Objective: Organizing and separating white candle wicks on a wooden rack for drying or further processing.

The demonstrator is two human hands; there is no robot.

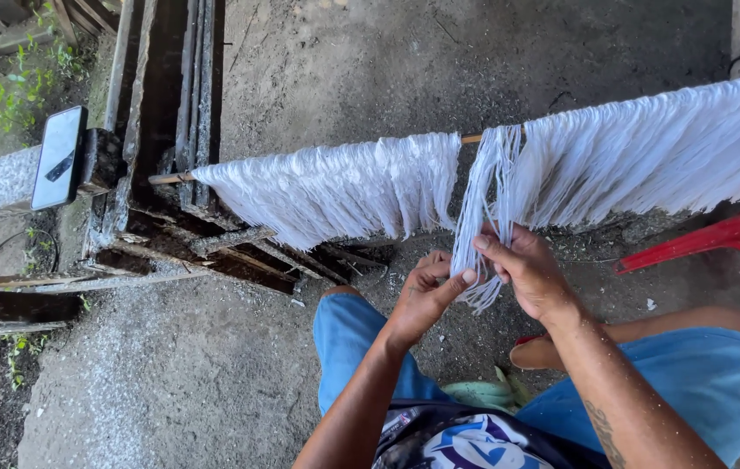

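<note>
A thin hank of white threads [477,227] is hung over a slim wooden rod [471,138], in the gap between two broad curtains of the same white fibre [335,187]. Its lower part is pinched by both hands. The left hand [422,293] is closed on the strands near their frayed tips, thumb pressed against forefinger. The right hand [526,267] is clamped on the bundle just above, fingers curled round it.

The threads are judged light, limp and soft, and likely to tangle or snap if tugged hard. They are best taken low, a few strands at a time, with the rod left to bear the weight.

A phone [59,158] is propped on rough timbers at the left. A red plastic chair [739,234] is seen at the right edge, above the concrete floor [213,365].
</note>
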